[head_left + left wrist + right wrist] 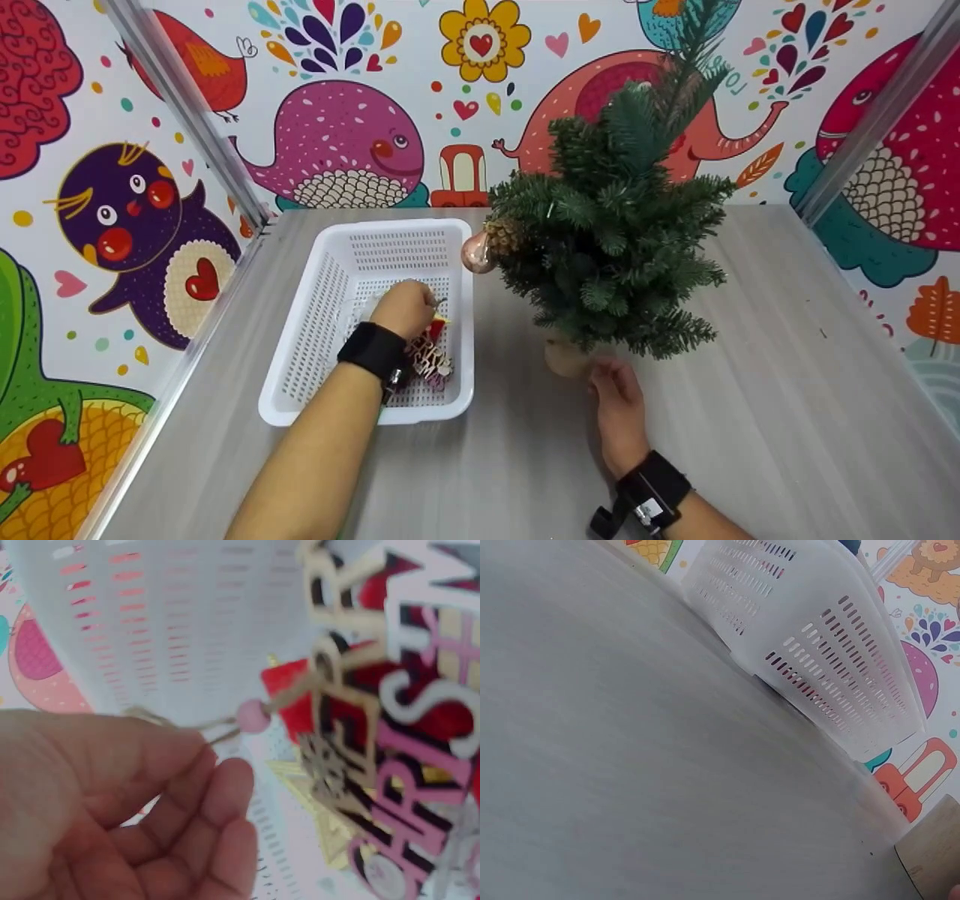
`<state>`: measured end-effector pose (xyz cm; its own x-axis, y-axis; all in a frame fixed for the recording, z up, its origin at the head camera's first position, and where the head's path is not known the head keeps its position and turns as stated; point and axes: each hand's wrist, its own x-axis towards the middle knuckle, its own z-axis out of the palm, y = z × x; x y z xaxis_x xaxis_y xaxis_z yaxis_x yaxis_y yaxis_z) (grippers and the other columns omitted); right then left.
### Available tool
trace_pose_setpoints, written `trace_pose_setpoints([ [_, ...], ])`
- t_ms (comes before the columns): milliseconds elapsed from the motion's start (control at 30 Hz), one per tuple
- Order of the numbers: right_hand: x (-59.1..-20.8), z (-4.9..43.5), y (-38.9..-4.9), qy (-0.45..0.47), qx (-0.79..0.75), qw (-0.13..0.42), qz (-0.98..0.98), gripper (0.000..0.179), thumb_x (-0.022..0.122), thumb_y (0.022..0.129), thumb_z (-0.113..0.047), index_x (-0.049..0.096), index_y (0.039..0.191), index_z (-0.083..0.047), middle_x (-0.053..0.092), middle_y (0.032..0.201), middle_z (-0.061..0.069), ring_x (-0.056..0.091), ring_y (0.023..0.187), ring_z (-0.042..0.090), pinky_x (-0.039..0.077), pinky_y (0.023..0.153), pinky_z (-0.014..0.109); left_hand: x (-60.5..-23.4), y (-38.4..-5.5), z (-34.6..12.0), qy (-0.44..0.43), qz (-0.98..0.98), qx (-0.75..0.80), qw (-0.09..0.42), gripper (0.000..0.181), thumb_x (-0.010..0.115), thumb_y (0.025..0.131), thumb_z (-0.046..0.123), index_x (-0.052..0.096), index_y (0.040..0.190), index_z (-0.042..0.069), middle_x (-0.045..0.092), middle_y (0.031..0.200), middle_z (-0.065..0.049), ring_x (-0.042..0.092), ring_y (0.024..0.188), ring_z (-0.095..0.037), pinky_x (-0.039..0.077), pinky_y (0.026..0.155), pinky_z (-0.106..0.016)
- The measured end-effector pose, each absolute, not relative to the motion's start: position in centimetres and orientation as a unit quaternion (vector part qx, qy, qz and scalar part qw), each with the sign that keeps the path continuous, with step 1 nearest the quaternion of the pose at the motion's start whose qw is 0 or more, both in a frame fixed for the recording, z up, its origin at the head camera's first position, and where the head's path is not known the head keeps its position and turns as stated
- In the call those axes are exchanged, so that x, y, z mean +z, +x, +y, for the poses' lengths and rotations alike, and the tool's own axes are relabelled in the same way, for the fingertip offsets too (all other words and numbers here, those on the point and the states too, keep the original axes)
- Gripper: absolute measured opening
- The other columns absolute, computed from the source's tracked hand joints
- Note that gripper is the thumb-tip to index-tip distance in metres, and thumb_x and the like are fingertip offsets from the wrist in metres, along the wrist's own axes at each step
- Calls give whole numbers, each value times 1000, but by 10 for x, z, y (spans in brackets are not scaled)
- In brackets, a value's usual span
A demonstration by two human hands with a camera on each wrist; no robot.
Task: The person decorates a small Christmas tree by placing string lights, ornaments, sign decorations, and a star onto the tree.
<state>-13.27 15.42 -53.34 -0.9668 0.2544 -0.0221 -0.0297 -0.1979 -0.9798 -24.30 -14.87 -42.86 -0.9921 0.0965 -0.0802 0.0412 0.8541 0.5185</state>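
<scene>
Inside the white plastic basket point(465, 322), my left hand point(405, 309) pinches the string loop of a wooden "Merry Christmas" lettered ornament point(430, 363). The left wrist view shows the string running through a pink bead point(253, 717) to the letters, with a gold star point(330, 817) and red pieces behind. At the right stands a small green Christmas tree point(611, 232) on a round wooden base point(564, 358). My right hand point(621, 416) holds the near right edge of that base, its fingers bent. Only a fingertip of it shows in the right wrist view.
A shiny copper-pink bauble point(478, 253) and a pine cone point(504, 234) hang on the tree's left side. The grey wood-grain table point(517, 465) is bounded by cartoon-printed walls point(360, 142) with metal corner posts point(191, 97).
</scene>
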Motion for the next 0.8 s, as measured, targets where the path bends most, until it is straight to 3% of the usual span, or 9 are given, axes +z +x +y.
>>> trace_pose_setpoints([
  [100, -534, 155, -132, -88, 766, 91, -630, 20, 48, 109, -7, 59, 120, 6, 61, 104, 1, 59, 96, 19, 50, 85, 27, -426, -242, -150, 33, 958, 283, 29, 16, 58, 94, 6, 68, 82, 2, 68, 82, -12, 57, 69, -24, 48, 67, -35],
  [233, -535, 156, -132, -84, 765, 94, -631, 20, 48, 108, -6, 58, 120, 7, 62, 104, 2, 59, 96, 20, 51, 85, 27, -419, -239, -153, 23, 944, 328, 4, 23, 57, 98, 12, 61, 76, 7, 60, 73, -6, 52, 62, -19, 41, 59, -28],
  [367, -535, 155, -132, -84, 760, 104, -637, 21, 48, 107, -3, 58, 121, 9, 61, 103, 4, 59, 95, 20, 52, 83, 27, -408, -233, -157, 13, 921, 389, -20, 16, 57, 99, 16, 62, 85, 8, 61, 80, -5, 53, 64, -17, 42, 60, -27],
  [467, -533, 153, -130, -65, 734, 144, -661, 19, 47, 106, 0, 60, 117, 9, 61, 103, 6, 59, 95, 15, 50, 84, 24, -397, -224, -156, 8, 901, 432, -48, 13, 58, 100, 18, 65, 96, 8, 64, 84, -5, 53, 67, -17, 43, 60, -28],
  [633, -522, 145, -113, 116, 634, 271, -715, 20, 47, 97, 16, 63, 106, 9, 59, 91, 10, 52, 81, 9, 44, 75, 21, -368, -195, -147, 21, 877, 471, -96, 11, 60, 101, 16, 68, 104, 9, 70, 87, -5, 59, 72, -17, 48, 63, -29],
  [800, -483, 129, -89, 277, 570, 307, -710, 35, 55, 87, 26, 65, 111, 4, 61, 96, 11, 53, 88, 12, 44, 83, 24, -337, -143, -130, 68, 876, 462, -122, 8, 63, 100, 12, 71, 103, 14, 73, 92, 0, 65, 80, -15, 55, 72, -32],
])
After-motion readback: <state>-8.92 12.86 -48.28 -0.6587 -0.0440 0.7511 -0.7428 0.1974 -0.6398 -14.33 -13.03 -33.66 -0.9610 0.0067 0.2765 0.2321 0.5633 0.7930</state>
